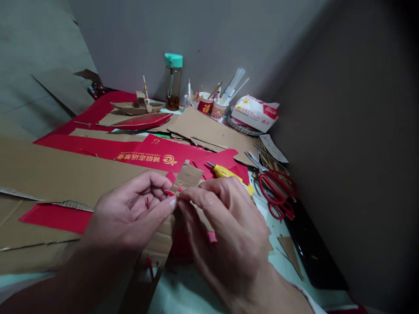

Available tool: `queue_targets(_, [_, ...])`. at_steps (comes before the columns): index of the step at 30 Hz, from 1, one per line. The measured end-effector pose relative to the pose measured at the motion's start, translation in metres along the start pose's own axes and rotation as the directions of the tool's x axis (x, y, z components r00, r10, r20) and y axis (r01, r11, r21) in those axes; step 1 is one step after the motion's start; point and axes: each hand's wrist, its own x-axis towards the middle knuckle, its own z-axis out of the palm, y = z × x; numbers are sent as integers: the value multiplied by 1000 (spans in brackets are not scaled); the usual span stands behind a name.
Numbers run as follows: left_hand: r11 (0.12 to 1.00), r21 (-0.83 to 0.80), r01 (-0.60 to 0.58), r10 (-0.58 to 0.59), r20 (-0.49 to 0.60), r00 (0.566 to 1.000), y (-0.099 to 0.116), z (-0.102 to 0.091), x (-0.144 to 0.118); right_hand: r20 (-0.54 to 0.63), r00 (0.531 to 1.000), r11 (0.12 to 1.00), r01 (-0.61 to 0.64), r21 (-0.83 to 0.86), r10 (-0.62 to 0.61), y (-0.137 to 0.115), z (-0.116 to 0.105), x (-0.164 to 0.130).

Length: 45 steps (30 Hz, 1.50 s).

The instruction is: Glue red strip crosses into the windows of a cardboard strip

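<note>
Closest to me, the left hand (131,213) and right hand (225,226) meet fingertip to fingertip, both pinching a small cardboard piece (187,176) with red backing, held just above the table. A thin red sliver (147,202) lies in the left palm. Just beyond, a yellow utility knife (229,173) rests on a red sheet (153,155) printed with gold Chinese characters and small Latin lettering, too small to read. To the right lie red-handled scissors (278,192). Farther back stand a cardboard boat model (137,106), a teal-capped bottle (173,81) and cups of pens (212,104).
</note>
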Motion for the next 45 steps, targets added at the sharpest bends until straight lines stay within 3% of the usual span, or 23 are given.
queue_targets(10, [975, 193, -109, 111, 3, 994, 2, 4, -4, 36, 998, 994, 54, -94, -51, -5, -3, 4])
queue_targets(16, [944, 278, -178, 192, -22, 981, -2, 5, -4, 68, 998, 991, 22, -129, -13, -4, -3, 4])
queue_targets(22, [964, 232, -127, 126, 16, 992, -2, 3, -3, 108, 994, 990, 0, -140, 15, -6, -4, 6])
queue_targets(28, [862, 441, -252, 273, 15, 962, -1, 6, -8, 32, 998, 983, 57, -174, -52, -8, -1, 7])
queue_targets(33, [850, 452, -270, 299, 9, 954, -3, 6, -8, 46, 985, 956, 173, -238, -166, -9, 1, 12])
queue_targets(40, [826, 417, -380, 363, 122, 924, -7, -1, 3, 156, 961, 940, 259, -221, -228, -2, -4, 13])
queue_targets(45, [882, 352, -314, 314, 59, 947, -8, 3, 2, 104, 974, 957, 217, -193, -200, -2, -4, 12])
